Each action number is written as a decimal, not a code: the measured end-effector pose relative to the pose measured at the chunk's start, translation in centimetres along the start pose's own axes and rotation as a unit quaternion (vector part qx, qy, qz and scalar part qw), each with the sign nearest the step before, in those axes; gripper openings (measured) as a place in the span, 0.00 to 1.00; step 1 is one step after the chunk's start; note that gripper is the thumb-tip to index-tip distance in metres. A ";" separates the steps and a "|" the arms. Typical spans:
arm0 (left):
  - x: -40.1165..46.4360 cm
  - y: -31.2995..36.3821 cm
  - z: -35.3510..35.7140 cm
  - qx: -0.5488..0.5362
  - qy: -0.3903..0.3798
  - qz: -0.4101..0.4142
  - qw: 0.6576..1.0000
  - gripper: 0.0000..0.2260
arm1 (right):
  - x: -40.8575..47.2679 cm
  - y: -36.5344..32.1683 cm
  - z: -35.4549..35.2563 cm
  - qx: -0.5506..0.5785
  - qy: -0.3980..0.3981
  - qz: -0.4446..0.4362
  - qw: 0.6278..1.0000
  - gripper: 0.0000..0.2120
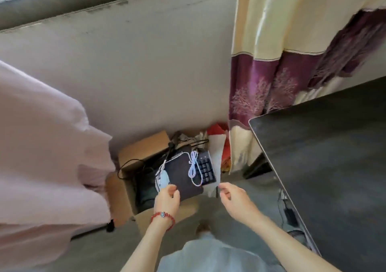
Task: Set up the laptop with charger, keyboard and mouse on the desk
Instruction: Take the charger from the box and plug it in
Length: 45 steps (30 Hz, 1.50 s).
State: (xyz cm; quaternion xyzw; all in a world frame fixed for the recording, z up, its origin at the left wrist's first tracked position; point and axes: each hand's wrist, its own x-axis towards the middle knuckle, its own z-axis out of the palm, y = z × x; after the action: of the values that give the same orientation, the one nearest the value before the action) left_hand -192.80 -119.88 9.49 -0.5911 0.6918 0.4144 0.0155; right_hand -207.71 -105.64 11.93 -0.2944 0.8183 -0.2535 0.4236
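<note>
An open cardboard box (125, 188) stands on the floor by the wall. A black keyboard (205, 168) lies across it, with a dark flat pad (180, 176) on top. On the pad's left corner rests a white mouse (163, 180), and its coiled white cable (193, 168) lies over the keyboard. My left hand (167, 198), wearing a red bead bracelet, curls at the pad's near edge beside the mouse; I cannot tell whether it grips. Just off the keyboard's right end, my right hand (231, 196) has its fingers apart. A black charger brick (290, 216) lies on the floor.
The black desk (325, 156) fills the right side, its edge close to my right arm. A purple and cream curtain (261, 87) hangs behind it. A pink cloth (41, 146) covers the left. Black cables (133, 163) and red and white papers (217, 144) lie around the box.
</note>
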 end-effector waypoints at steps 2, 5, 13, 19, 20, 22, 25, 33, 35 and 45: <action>1.7 -3.1 -1.2 -0.016 -0.004 -0.043 0.999 0.12 | 2.1 -1.8 2.9 -0.018 -0.025 -0.012 0.999 0.15; 5.2 -7.1 -1.5 -0.015 -0.012 -0.094 0.995 0.16 | 5.9 -3.5 6.8 -0.059 -0.054 -0.017 0.997 0.16; 19.4 -9.7 2.8 0.176 0.013 0.010 0.984 0.31 | 18.6 -3.3 11.5 -0.111 -0.023 -0.057 0.992 0.19; 28.0 -10.0 7.1 0.288 -0.010 0.087 0.954 0.34 | 24.5 -2.0 12.1 -0.140 0.004 -0.092 0.986 0.20; 28.9 -10.2 7.5 0.282 -0.009 0.101 0.954 0.33 | 25.1 -1.8 12.0 -0.150 0.004 -0.099 0.984 0.20; 30.4 -10.5 7.5 0.259 -0.032 0.135 0.956 0.35 | 26.1 -1.6 11.6 -0.185 0.011 -0.121 0.975 0.20; 32.2 -10.7 6.3 0.268 -0.087 0.182 0.942 0.38 | 27.6 -1.4 11.1 -0.245 0.029 -0.145 0.958 0.21; 33.6 -7.5 8.0 0.319 -0.004 0.178 0.931 0.17 | 29.9 -1.5 10.1 -0.267 0.044 -0.137 0.953 0.21; 33.5 -7.3 7.6 0.282 -0.005 0.168 0.944 0.16 | 29.8 -1.4 9.8 -0.261 0.040 -0.144 0.954 0.21; 26.9 0.1 -2.9 0.222 0.110 0.307 0.919 0.18 | 29.3 -5.8 6.2 -0.314 0.007 -0.270 0.910 0.41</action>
State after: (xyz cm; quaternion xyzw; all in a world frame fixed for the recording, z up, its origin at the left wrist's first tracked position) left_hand -199.60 -143.22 -2.32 -0.3730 0.9108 0.1672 -0.0582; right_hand -214.61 -131.13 -3.37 -0.6205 0.7476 -0.0900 0.2188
